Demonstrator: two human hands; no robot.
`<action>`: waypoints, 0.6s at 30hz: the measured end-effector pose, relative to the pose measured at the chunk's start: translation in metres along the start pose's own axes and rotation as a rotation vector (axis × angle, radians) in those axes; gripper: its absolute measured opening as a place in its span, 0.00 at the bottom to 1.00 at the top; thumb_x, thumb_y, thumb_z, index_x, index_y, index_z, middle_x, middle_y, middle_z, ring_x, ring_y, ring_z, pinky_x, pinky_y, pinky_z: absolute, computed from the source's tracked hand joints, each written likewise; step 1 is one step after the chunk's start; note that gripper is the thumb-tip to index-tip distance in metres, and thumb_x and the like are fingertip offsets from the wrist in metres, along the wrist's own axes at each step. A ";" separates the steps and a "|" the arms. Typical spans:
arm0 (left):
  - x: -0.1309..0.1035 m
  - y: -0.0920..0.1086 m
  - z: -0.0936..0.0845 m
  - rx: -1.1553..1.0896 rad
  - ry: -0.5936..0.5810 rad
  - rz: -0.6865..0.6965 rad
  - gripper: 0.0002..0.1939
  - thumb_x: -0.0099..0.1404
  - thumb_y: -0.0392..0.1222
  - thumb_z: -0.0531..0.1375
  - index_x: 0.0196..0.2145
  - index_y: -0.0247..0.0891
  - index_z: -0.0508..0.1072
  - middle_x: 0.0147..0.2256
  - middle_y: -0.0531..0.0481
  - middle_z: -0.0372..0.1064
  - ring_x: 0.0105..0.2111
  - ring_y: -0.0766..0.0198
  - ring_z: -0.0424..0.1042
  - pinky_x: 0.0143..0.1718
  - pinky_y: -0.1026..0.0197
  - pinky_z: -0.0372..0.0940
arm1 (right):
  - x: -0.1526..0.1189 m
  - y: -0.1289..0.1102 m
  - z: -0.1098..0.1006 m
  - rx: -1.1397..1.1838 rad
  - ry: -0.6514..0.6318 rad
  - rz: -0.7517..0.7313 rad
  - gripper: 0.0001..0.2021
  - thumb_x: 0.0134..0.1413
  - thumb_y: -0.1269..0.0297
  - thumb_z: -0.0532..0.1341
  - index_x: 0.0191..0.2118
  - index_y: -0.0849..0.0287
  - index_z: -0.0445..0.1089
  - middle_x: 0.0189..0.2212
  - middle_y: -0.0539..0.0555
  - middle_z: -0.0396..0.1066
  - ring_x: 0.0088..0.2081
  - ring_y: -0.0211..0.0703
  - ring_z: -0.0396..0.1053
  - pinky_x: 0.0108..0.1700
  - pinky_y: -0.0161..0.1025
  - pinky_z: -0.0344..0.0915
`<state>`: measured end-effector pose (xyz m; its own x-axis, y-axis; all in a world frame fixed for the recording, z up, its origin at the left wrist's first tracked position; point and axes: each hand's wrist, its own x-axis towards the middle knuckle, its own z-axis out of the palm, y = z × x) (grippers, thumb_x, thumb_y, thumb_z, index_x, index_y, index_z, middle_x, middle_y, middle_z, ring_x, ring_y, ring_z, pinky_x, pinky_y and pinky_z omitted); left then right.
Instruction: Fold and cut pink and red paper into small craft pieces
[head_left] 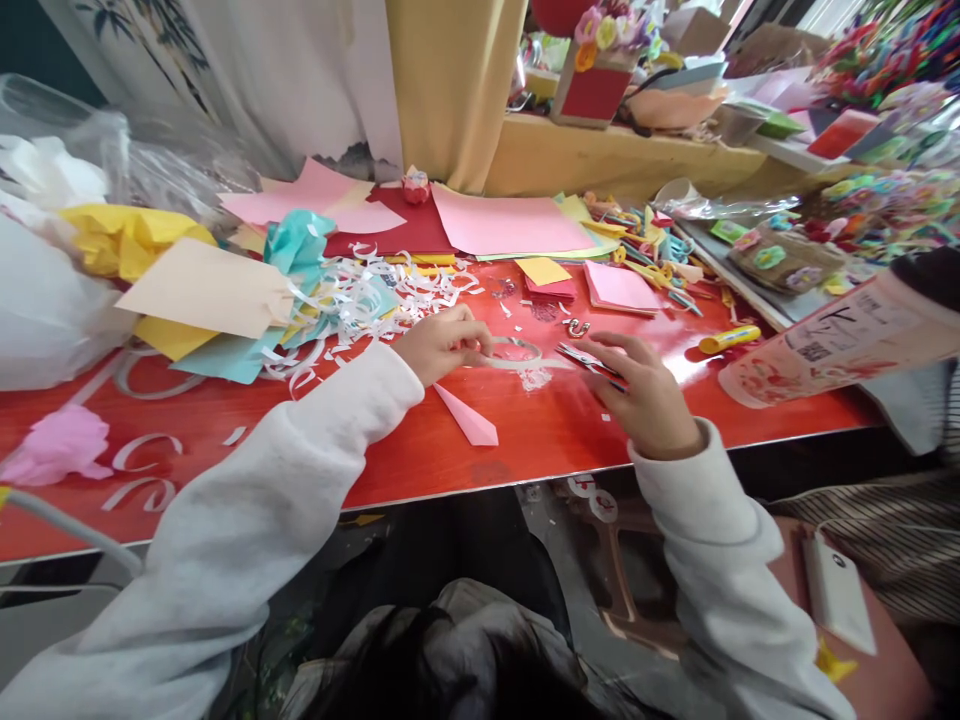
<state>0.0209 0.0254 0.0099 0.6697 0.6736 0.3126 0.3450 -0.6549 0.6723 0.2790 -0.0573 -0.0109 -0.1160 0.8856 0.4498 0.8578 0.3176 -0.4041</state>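
My left hand [448, 343] is closed in a pinch over the red table, at the end of a pale, thin looped strip [517, 362]. The strip curls on the tabletop between my two hands. My right hand [646, 385] is closed around small scissors [577, 355], whose silvery blades point left at the strip; the fingers partly cover the handles. Below the strip lies a pink folded paper piece [471, 418] with a long point. Just behind the scissors sits a small shiny metal item [577, 328], too small to name.
Left of my hands is a heap of white paper shreds [367, 300]. Pink paper sheets [517, 222], a stack of pink squares [619, 287] and a yellow square [543, 270] lie behind. A patterned cup [832, 340] tilts at right, near a yellow marker [729, 339].
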 end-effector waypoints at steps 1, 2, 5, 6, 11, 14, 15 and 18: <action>0.000 0.000 -0.001 -0.040 0.037 0.008 0.01 0.56 0.35 0.60 0.27 0.36 0.70 0.28 0.54 0.58 0.28 0.70 0.61 0.34 0.65 0.58 | 0.004 -0.006 0.003 0.139 -0.019 0.002 0.18 0.49 0.64 0.60 0.48 0.53 0.67 0.49 0.57 0.65 0.50 0.49 0.64 0.51 0.52 0.62; 0.000 0.001 -0.001 -0.084 0.075 0.008 0.02 0.56 0.36 0.59 0.28 0.36 0.69 0.28 0.54 0.59 0.28 0.70 0.62 0.34 0.65 0.58 | 0.007 -0.013 0.008 0.280 -0.037 0.041 0.20 0.46 0.61 0.62 0.49 0.53 0.67 0.48 0.56 0.66 0.49 0.48 0.65 0.49 0.50 0.64; -0.002 0.007 0.001 -0.131 0.161 -0.008 0.06 0.58 0.40 0.58 0.28 0.35 0.67 0.26 0.54 0.61 0.25 0.71 0.62 0.31 0.65 0.59 | 0.018 -0.038 0.022 0.581 -0.025 0.214 0.17 0.45 0.55 0.62 0.41 0.58 0.70 0.39 0.56 0.71 0.40 0.43 0.70 0.45 0.46 0.67; -0.003 0.010 0.002 -0.094 0.171 0.002 0.06 0.59 0.40 0.57 0.28 0.35 0.66 0.26 0.54 0.61 0.25 0.71 0.62 0.31 0.65 0.59 | 0.023 -0.048 0.026 0.666 -0.023 0.249 0.16 0.46 0.53 0.61 0.37 0.60 0.71 0.34 0.55 0.72 0.37 0.41 0.70 0.43 0.45 0.68; -0.007 0.019 0.006 0.181 0.143 0.157 0.05 0.60 0.39 0.57 0.27 0.36 0.69 0.26 0.54 0.66 0.25 0.71 0.63 0.32 0.65 0.59 | 0.050 -0.082 0.037 0.913 0.041 0.182 0.14 0.48 0.53 0.59 0.33 0.59 0.70 0.29 0.50 0.70 0.33 0.35 0.68 0.39 0.38 0.68; -0.008 0.018 0.001 0.241 0.203 0.177 0.08 0.62 0.41 0.55 0.27 0.37 0.70 0.29 0.52 0.68 0.29 0.69 0.66 0.35 0.65 0.61 | 0.064 -0.087 0.037 0.908 -0.042 0.101 0.15 0.50 0.52 0.57 0.32 0.60 0.69 0.24 0.49 0.66 0.27 0.33 0.65 0.33 0.35 0.66; -0.008 0.018 -0.002 0.259 0.271 0.162 0.10 0.62 0.42 0.54 0.27 0.37 0.70 0.29 0.51 0.67 0.31 0.68 0.66 0.35 0.64 0.61 | 0.067 -0.086 0.036 0.871 -0.052 0.064 0.15 0.51 0.51 0.57 0.31 0.60 0.69 0.23 0.48 0.65 0.26 0.32 0.64 0.32 0.34 0.65; -0.008 0.018 -0.010 0.250 0.495 0.085 0.08 0.61 0.44 0.55 0.33 0.36 0.69 0.34 0.49 0.66 0.32 0.68 0.66 0.32 0.66 0.62 | 0.073 -0.081 0.038 0.685 -0.045 -0.018 0.15 0.53 0.53 0.55 0.30 0.60 0.69 0.20 0.47 0.62 0.24 0.31 0.61 0.30 0.34 0.62</action>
<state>0.0155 0.0119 0.0265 0.3344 0.6556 0.6770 0.4892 -0.7347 0.4699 0.1816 -0.0059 0.0243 -0.1610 0.8868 0.4333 0.3475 0.4618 -0.8161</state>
